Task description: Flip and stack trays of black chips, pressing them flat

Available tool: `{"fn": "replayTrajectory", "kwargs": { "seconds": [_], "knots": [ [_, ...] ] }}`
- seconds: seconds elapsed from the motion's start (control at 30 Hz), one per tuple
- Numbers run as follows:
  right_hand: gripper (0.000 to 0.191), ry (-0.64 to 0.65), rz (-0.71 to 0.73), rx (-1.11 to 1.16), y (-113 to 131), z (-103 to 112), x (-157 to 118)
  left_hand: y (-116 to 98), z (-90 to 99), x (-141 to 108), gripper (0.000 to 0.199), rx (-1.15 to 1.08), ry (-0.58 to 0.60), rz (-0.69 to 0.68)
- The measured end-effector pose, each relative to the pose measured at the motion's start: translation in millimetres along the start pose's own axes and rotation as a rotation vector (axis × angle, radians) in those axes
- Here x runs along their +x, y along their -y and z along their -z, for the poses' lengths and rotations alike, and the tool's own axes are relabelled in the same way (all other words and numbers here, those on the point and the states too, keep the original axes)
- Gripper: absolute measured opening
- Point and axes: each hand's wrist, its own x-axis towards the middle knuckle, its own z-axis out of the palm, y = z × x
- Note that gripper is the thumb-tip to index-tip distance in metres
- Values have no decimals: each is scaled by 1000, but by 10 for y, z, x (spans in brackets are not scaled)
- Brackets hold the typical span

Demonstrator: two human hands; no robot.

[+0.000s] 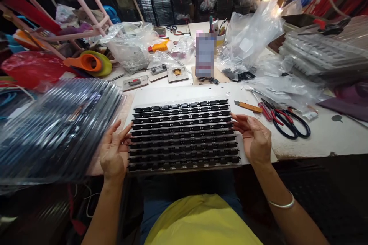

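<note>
A clear plastic tray (184, 167) lies at the table's front edge, filled with several rows of black slotted parts (184, 132). My left hand (113, 153) grips its left side, the fingers pointing in towards the row ends. On the opposite side my right hand (257, 138) holds the right edge, fingertips against the upper rows. Some fingertips are hidden behind the tray. A white sheet (172, 93) shows beneath and behind it.
A tall stack of clear-wrapped trays (57, 130) stands at left. Scissors (290, 122), a screwdriver (266, 111) and an orange cutter (248, 106) lie at right. Behind are a phone-like screen (205, 55), small blocks (177, 74) and plastic bags (250, 38).
</note>
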Motion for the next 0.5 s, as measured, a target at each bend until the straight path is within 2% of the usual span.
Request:
{"fn": "replayTrajectory", "kwargs": {
  "seconds": [0.5],
  "knots": [
    [20, -186, -2, -73, 27, -81, 0, 23, 56, -41, 38, -69, 115, 36]
  ]
}}
